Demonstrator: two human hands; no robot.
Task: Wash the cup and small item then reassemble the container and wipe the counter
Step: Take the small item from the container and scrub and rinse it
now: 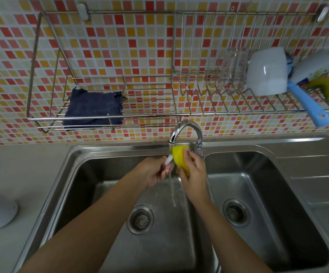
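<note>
Both hands work over the left sink (pixel 84 174) basin, right under the running tap (pixel 187 131). The left hand (pixel 152 172) pinches a small white item (pixel 168 160) in the stream; the right hand (pixel 194 174) grips a yellow sponge (pixel 180 154) against it. A white cup (pixel 266 72) rests on the wall rack (pixel 199 113) (upside down, apparently).

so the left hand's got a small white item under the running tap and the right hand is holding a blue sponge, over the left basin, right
Not quite: the sponge in the right hand is yellow, not blue, as the head view shows. The rest holds: the left hand holds the small white item under the running tap, over the left basin.
</note>
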